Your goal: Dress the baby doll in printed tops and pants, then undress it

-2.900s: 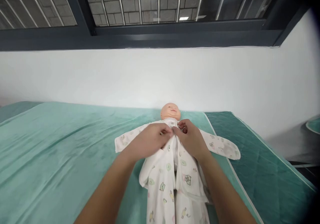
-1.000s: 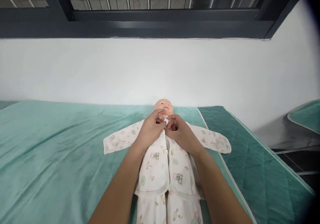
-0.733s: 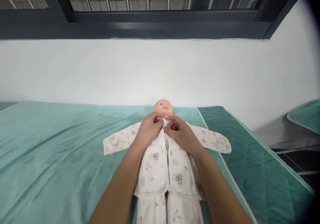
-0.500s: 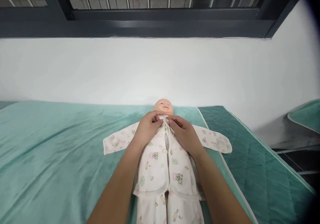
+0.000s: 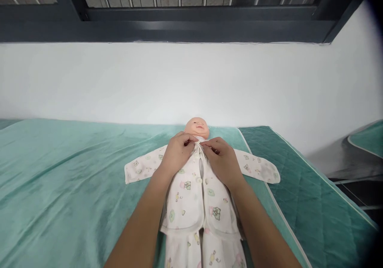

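Note:
A baby doll (image 5: 196, 127) lies on its back with its head toward the wall. It wears a white baby jacket (image 5: 187, 204) printed with small animals, both sleeves spread out sideways, the front edges parted below the chest. Matching trousers (image 5: 183, 252) show beneath its hem. At the collar, my left hand (image 5: 180, 150) pinches one front edge of the jacket. Opposite it, my right hand (image 5: 220, 158) pinches the other edge, fingertips nearly touching those of the left. Whatever fastening lies between the fingertips is hidden. A button (image 5: 199, 180) is visible lower on the front.
A light green cover (image 5: 74, 188) lies wrinkled under the doll, and a darker quilted green pad (image 5: 302, 196) borders it on the right. Behind rises a white wall (image 5: 149, 82) below a dark window frame (image 5: 191, 26) with metal bars. Another green edge (image 5: 369, 138) shows far right.
Both hands stay at the collar, with only small finger shifts. The whole view has moved slightly, so the doll appears a little farther right.

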A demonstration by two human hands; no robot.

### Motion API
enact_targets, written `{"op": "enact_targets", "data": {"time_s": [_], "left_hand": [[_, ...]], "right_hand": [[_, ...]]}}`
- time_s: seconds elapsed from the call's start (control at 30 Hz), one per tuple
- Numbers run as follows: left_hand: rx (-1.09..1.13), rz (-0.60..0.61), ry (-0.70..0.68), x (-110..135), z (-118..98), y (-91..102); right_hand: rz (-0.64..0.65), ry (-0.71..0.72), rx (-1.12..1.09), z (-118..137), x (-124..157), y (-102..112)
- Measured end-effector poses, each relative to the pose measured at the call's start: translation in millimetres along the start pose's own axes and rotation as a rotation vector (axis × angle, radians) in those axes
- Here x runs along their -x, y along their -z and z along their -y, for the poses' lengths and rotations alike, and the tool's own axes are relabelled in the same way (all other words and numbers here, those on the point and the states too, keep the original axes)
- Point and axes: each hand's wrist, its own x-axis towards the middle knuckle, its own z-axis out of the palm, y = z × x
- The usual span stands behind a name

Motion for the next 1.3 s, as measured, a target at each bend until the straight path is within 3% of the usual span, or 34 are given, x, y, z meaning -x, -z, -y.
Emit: {"op": "enact_targets", "data": {"time_s": [0.3,0.47,0.6,0.7,1.0,1.13,1.3], "left_hand": [[0.113,0.045,0.144,3,-12,11.2],[0.144,0.209,0.146,12,-24,30.1],[0.134,0.355,0.157,16,-32,38.8],[0.121,0.408,0.135,16,-33,40.6],[0.233,0.344,0.192,17,-38,35.6],[0.376,0.365,0.203,17,-42,31.4],[0.397,0.420,0.223,16,-36,31.7]], "right_hand": [[0.194,-0.013,0.048,5,2,22],[0.185,-0.104,0.114,23,8,41],[0.282,-0.075,0.184,38,17,37],[0.282,-0.056,0.219,40,19,32],[0.347,-0.190,-0.001,27,10,39],[0.342,-0.267,-0.214,22,7,36],[0.369,-0.300,-0.336,16,3,35]]}}
